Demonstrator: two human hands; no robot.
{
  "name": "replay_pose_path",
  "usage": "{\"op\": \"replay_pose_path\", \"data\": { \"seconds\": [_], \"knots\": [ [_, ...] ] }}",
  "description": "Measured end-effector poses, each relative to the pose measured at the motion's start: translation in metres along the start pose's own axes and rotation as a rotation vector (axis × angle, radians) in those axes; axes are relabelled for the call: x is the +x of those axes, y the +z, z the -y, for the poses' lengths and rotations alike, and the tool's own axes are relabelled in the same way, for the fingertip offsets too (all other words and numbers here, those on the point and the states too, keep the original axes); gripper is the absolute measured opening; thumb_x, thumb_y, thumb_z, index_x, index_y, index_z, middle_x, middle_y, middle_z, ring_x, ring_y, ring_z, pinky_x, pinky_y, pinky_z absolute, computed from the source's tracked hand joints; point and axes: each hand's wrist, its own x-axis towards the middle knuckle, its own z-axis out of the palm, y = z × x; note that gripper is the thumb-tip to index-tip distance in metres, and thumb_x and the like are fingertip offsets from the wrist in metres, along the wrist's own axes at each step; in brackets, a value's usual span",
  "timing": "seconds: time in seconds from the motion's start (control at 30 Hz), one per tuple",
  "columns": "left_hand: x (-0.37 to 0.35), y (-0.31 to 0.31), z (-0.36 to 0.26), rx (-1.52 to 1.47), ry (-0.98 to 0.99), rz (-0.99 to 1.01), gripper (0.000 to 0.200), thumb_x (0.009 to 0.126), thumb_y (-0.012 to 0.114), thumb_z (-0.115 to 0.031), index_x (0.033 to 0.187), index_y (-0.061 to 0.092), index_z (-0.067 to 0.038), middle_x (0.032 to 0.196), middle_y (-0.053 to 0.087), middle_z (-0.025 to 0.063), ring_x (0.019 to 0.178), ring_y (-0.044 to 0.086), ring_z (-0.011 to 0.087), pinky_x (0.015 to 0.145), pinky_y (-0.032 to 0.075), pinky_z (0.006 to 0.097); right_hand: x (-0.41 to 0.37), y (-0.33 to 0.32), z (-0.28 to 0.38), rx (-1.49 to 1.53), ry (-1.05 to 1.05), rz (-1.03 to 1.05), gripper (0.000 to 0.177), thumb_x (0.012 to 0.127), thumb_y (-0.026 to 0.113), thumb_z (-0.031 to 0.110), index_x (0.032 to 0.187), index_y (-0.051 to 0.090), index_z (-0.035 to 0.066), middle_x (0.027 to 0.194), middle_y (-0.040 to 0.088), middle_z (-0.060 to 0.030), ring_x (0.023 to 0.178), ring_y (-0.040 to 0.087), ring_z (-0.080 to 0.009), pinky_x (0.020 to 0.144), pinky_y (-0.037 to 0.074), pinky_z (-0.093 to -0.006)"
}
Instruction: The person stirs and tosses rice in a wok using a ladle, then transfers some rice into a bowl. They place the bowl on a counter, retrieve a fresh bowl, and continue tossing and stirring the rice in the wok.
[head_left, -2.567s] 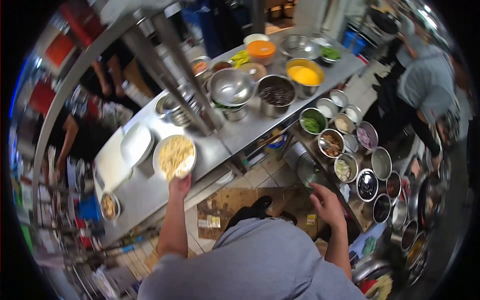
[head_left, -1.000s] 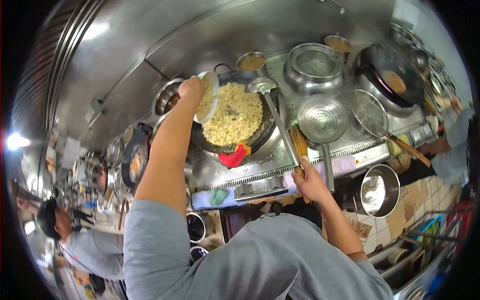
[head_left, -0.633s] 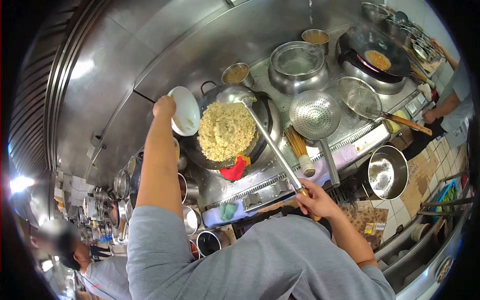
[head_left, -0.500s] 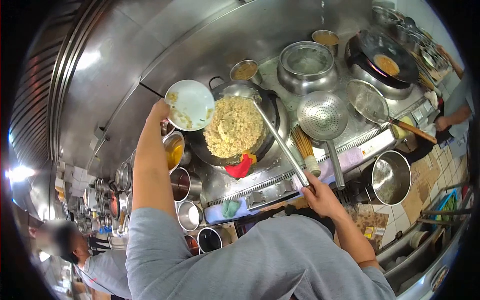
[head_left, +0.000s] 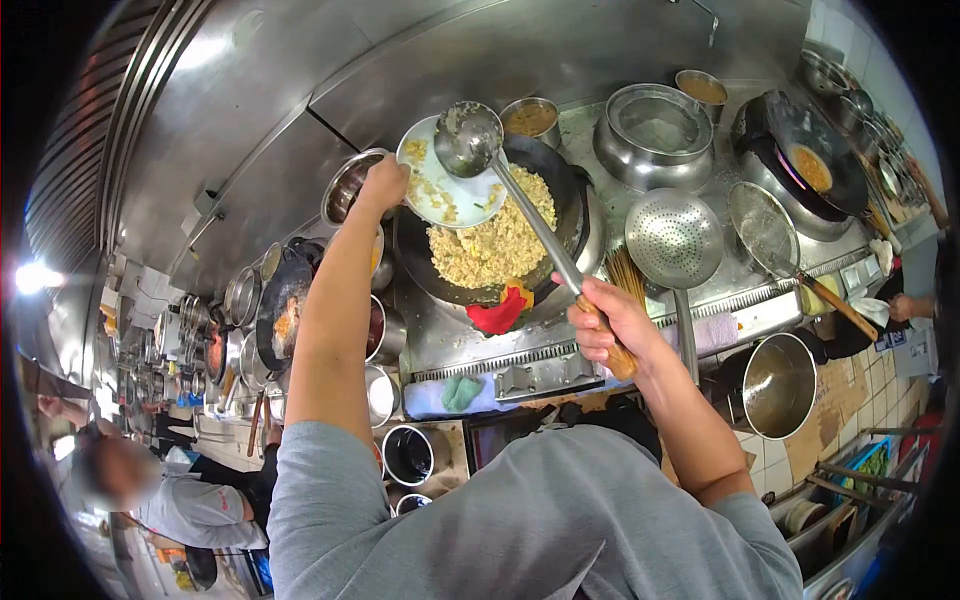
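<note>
My left hand (head_left: 385,185) is closed on the rim of a white plate (head_left: 472,197), tilted above the left side of a dark wok (head_left: 413,262). Bits of yellowish food cling to the plate. A wooden-ended handle is gripped in my right hand (head_left: 618,325); it belongs to a steel ladle (head_left: 469,138). The ladle's bowl is raised and overlaps the upper right of the plate in this view. Below, a heap of fried rice (head_left: 492,248) fills the middle of the wok. A red and yellow cloth (head_left: 498,314) lies on the wok's near edge.
Right of the wok are a perforated strainer (head_left: 674,240), a lidded steel pot (head_left: 655,150), a mesh skimmer (head_left: 762,225) and another wok (head_left: 810,150). A deep pot (head_left: 780,385) stands lower right. Containers line the left. Another person (head_left: 190,505) is at lower left.
The ladle has risen from the rice up to the plate, my right hand lifting with it. The plate tilts over the wok as before. Another wok with food has come into view at left.
</note>
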Motion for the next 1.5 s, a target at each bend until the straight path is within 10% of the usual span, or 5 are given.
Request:
{"op": "replay_pose_path", "data": {
  "seconds": [0.7,1.1,1.23,1.27,1.5],
  "knots": [
    [-0.004,0.004,0.001,-0.028,0.146,-0.124,0.033,0.094,0.046,-0.026,0.106,0.055,0.004,0.101,0.061,0.0347,0.101,0.058,0.0507,0.088,0.045,0.0557,-0.037,-0.042,0.021,-0.223,0.157,-0.007,0.040,0.105,0.044,0.024,0.142,0.042,0.010,0.064,0.042,0.0016,0.041,0.040,-0.0057,0.037,0.036,-0.0219],
    [-0.001,-0.021,0.006,0.019,0.166,-0.161,0.036,0.097,0.040,-0.029,0.107,0.054,0.002,0.102,0.061,0.0329,0.101,0.057,0.0507,0.088,0.044,0.0559,-0.045,-0.072,0.053,-1.548,-0.159,-0.101,0.054,0.096,0.058,0.016,0.148,0.042,0.018,0.069,0.052,0.0008,0.054,0.044,-0.0105,0.054,0.042,-0.0277],
    [0.004,-0.029,0.008,0.075,0.193,-0.082,0.034,0.098,0.039,-0.028,0.103,0.053,0.003,0.100,0.061,0.0336,0.099,0.058,0.0493,0.086,0.045,0.0554,-0.053,-0.020,0.085,-1.577,-0.036,-0.257,0.053,0.094,0.060,0.014,0.145,0.046,0.018,0.070,0.055,-0.0031,0.061,0.047,-0.0112,0.059,0.044,-0.0295],
    [0.004,-0.033,0.002,0.088,0.171,-0.029,0.034,0.097,0.039,-0.027,0.102,0.053,0.003,0.097,0.062,0.0333,0.096,0.059,0.0491,0.085,0.046,0.0556,-0.044,-0.024,0.076,-1.571,-0.112,-0.269,0.050,0.093,0.061,0.022,0.140,0.048,0.012,0.079,0.064,-0.0145,0.069,0.062,-0.0285,0.070,0.048,-0.0388],
    [0.010,-0.027,-0.003,0.238,0.257,-0.118,0.026,0.094,0.042,-0.021,0.099,0.050,0.003,0.085,0.064,0.0304,0.083,0.062,0.0487,0.077,0.049,0.0562,-0.009,-0.033,0.025,-1.498,-0.294,-0.341,0.046,0.094,0.059,0.023,0.137,0.049,0.009,0.080,0.063,-0.0231,0.074,0.063,-0.0394,0.070,0.049,-0.0434]
  ]
}}
